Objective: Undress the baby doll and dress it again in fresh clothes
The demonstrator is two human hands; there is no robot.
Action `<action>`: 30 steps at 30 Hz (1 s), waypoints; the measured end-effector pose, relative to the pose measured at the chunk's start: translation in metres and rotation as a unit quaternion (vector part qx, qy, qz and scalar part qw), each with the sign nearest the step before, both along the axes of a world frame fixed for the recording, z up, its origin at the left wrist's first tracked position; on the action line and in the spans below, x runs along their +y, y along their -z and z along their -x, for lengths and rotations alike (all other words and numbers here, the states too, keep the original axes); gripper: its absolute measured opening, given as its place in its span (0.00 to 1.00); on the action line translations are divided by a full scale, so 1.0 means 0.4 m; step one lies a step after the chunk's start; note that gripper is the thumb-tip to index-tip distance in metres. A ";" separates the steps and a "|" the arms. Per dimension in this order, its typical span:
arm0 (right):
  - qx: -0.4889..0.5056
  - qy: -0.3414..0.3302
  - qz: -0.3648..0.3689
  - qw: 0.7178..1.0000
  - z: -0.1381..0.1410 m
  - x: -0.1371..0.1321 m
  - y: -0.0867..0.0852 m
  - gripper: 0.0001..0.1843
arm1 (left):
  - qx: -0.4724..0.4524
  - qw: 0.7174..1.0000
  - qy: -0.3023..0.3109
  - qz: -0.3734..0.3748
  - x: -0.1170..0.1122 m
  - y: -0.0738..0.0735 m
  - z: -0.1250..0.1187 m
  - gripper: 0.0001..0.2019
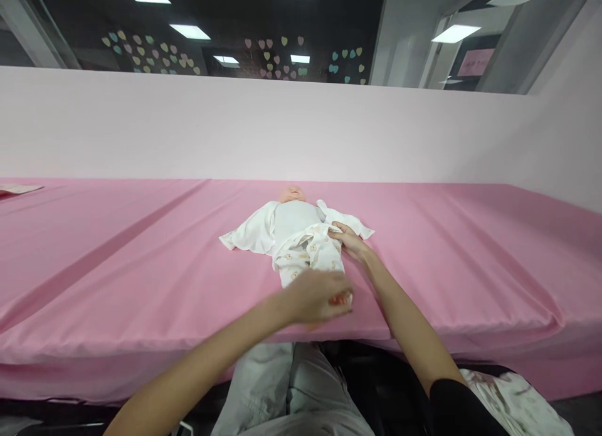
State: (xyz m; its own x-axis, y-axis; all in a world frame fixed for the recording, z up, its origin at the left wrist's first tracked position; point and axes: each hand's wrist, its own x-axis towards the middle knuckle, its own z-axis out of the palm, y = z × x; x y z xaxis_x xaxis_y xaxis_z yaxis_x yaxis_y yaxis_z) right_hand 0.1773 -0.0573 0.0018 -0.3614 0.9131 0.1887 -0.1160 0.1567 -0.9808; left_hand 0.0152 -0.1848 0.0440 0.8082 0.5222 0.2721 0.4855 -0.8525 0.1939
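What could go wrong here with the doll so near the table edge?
1. The left hand grips the baby doll by its feet at the front edge of the pink sheet; a pull might slide it off.
2. The right hand pinches the printed pants; tugging could bunch them.

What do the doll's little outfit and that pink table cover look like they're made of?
The doll's outfit looks like soft, matte white cloth, probably cotton: it creases and bunches, with a small print on the lower part. The pink cover looks like thin woven fabric with a slight sheen: long folds run across it.
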 end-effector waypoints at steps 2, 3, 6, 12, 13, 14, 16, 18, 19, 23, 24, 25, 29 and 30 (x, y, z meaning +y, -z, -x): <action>0.012 -0.037 0.004 0.999 -0.002 -0.002 -0.003 0.19 | -0.151 0.985 -0.076 0.029 0.064 -0.032 0.035 0.07; 0.010 -0.050 -0.002 0.999 0.000 0.000 -0.002 0.20 | -0.216 0.969 -0.115 0.028 0.103 -0.042 0.054 0.09; -0.041 0.008 -0.098 0.994 0.016 0.010 0.009 0.16 | -0.287 0.930 -0.230 0.017 0.222 -0.032 0.106 0.13; -0.271 0.253 -0.386 0.845 0.044 0.004 0.026 0.20 | -0.100 0.974 -0.196 0.053 0.311 0.038 0.121 0.15; -0.305 0.257 -0.404 0.823 0.042 0.000 0.027 0.19 | -0.094 0.977 -0.183 0.050 0.306 0.044 0.114 0.14; -0.325 0.252 -0.414 0.812 0.040 -0.003 0.027 0.17 | -0.098 0.979 -0.170 0.050 0.298 0.049 0.107 0.13; -0.332 0.233 -0.413 0.816 0.035 -0.004 0.026 0.13 | -0.133 0.978 -0.148 0.056 0.283 0.059 0.096 0.11; -0.292 0.193 -0.388 0.852 0.032 -0.001 0.022 0.11 | -0.186 0.969 -0.149 0.064 0.273 0.071 0.090 0.07; -0.258 0.158 -0.364 0.881 0.031 0.001 0.019 0.10 | -0.211 0.963 -0.154 0.063 0.270 0.078 0.089 0.04; -0.117 0.006 -0.194 0.974 0.027 0.003 -0.001 0.18 | -0.281 0.949 -0.144 0.001 0.256 0.103 0.084 0.04; -0.106 -0.001 -0.157 0.982 0.026 0.001 -0.006 0.21 | -0.288 0.948 -0.137 -0.020 0.252 0.107 0.082 0.05; -0.109 0.003 -0.139 0.984 0.025 -0.002 -0.010 0.22 | -0.291 0.947 -0.132 -0.038 0.247 0.109 0.080 0.05; -0.176 0.030 -0.223 0.958 0.028 -0.016 -0.016 0.10 | -0.320 0.937 -0.136 -0.018 0.236 0.103 0.079 0.10; -0.184 0.038 -0.245 0.951 0.030 -0.019 -0.015 0.09 | -0.336 0.932 -0.133 0.015 0.236 0.100 0.081 0.12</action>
